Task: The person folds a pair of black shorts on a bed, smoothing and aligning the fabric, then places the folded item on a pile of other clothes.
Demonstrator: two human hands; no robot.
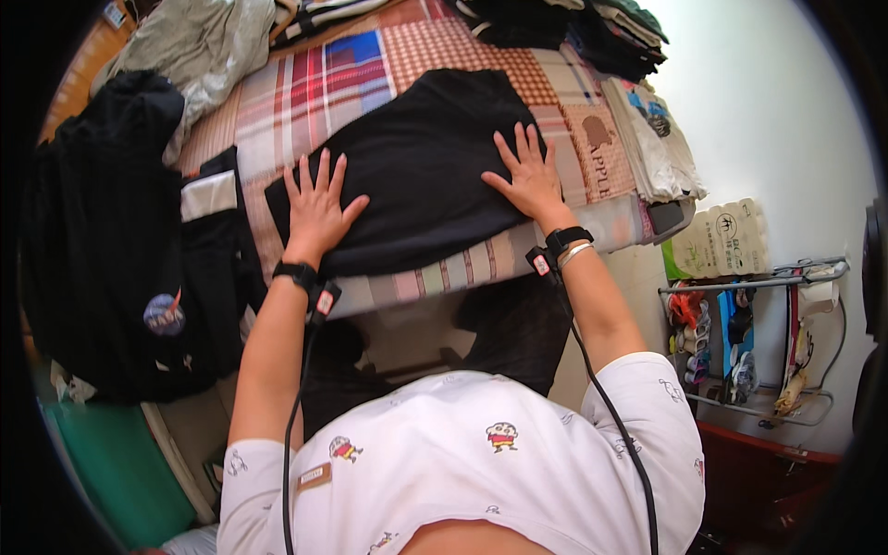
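A black folded garment (423, 166) lies spread flat on a patchwork bedspread (444, 55) in front of me. My left hand (319, 201) rests palm down on its left end, fingers spread and pointing away from me. On the right end lies my right hand (527, 173), also flat with its fingers apart. Neither hand grips the cloth. The garment's upper edge slopes up to the right, and its lower edge curves near the bed's front edge. Each wrist wears a black strap with a small device and cable.
Black clothing (104, 236) with a round patch hangs over the bed's left side, near a grey crumpled garment (201, 55). Folded dark clothes (617, 41) and light folded clothes (655, 139) are stacked along the right. A metal rack (749, 284) and a paper-roll pack (721, 239) stand by the wall.
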